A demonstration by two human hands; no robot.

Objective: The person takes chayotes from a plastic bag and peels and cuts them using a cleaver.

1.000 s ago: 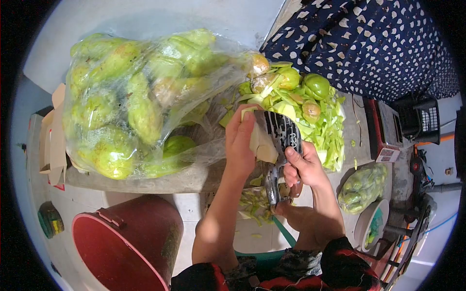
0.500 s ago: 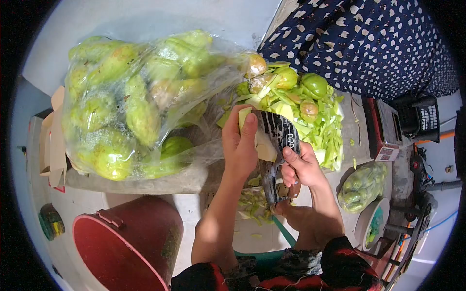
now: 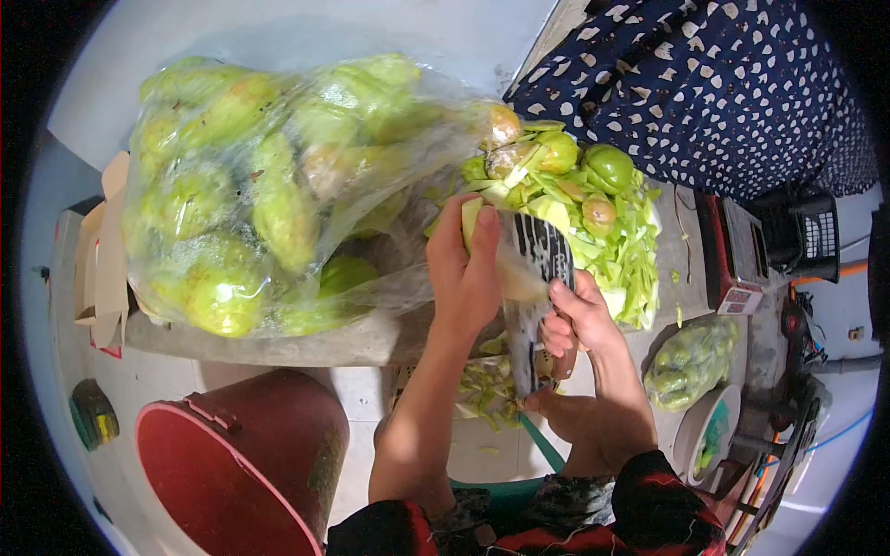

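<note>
My left hand (image 3: pixel 465 278) is closed around a pale green piece of peeled fruit (image 3: pixel 473 221), its thumb lying along the near side. My right hand (image 3: pixel 586 317) grips a wide, dark-bladed knife (image 3: pixel 545 243) with wet, pale streaks on the blade. The brown wooden handle (image 3: pixel 565 364) shows below my right fingers. The blade stands beside the fruit, and a blurred pale patch lies between blade and left hand. Beyond the knife is a heap of cut green pieces (image 3: pixel 626 269), with whole green fruits (image 3: pixel 608 169) on top.
A clear plastic bag (image 3: pixel 278 204) of large green fruits covers the table's left side. Below stand a red bin (image 3: pixel 306 435) and scraps (image 3: pixel 487 385). At right are a red scale (image 3: pixel 728 246), a smaller bagged lot (image 3: pixel 691 361) and a white bucket (image 3: pixel 691 435). Patterned cloth (image 3: pixel 705 83) hangs behind.
The knife has shifted slightly and its blade is more blurred, its streaked face turned differently. Both hands stay nearly in place; the whole view has moved a little.
</note>
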